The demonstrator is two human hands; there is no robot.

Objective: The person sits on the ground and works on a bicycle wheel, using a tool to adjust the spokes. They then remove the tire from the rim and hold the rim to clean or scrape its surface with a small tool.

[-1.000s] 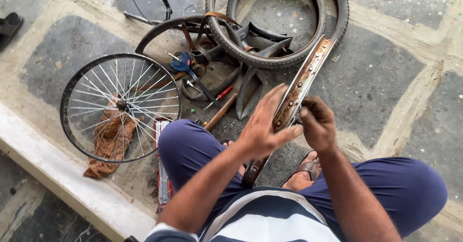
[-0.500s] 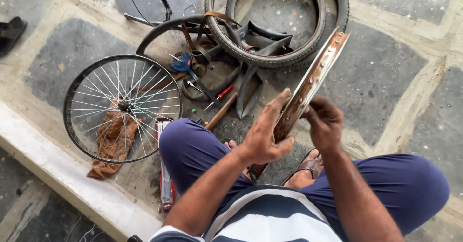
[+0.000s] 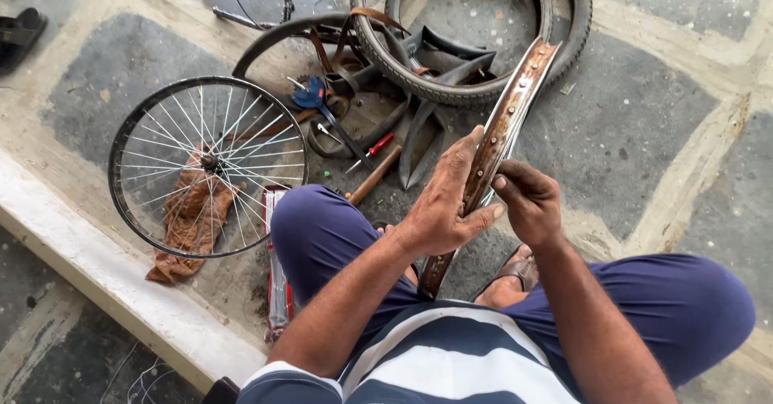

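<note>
A rusty bare bicycle rim [image 3: 515,106] stands on edge between my knees, seen edge-on and running from my lap up toward the tyres. My left hand [image 3: 447,203] wraps around the rim's left side, thumb across its lower edge. My right hand [image 3: 527,203] sits against the rim's right side just below the left fingers, its fingers curled and pinching at the rim; whatever small part it holds is hidden. My legs in blue trousers spread either side, and a sandalled foot [image 3: 511,279] shows beneath the rim.
A spoked wheel [image 3: 209,166] lies flat at left over a brown rag [image 3: 189,219]. Black tyres [image 3: 475,33], rubber strips, a blue tool [image 3: 310,94], a red-handled screwdriver [image 3: 378,146] and a wooden handle [image 3: 374,174] lie ahead on the paved floor. A light stone kerb [image 3: 97,267] runs at left.
The rim has been turned and tilted a little to the right between my hands. My left hand has slid to a lower grip and the right hand stays at the rim's edge.
</note>
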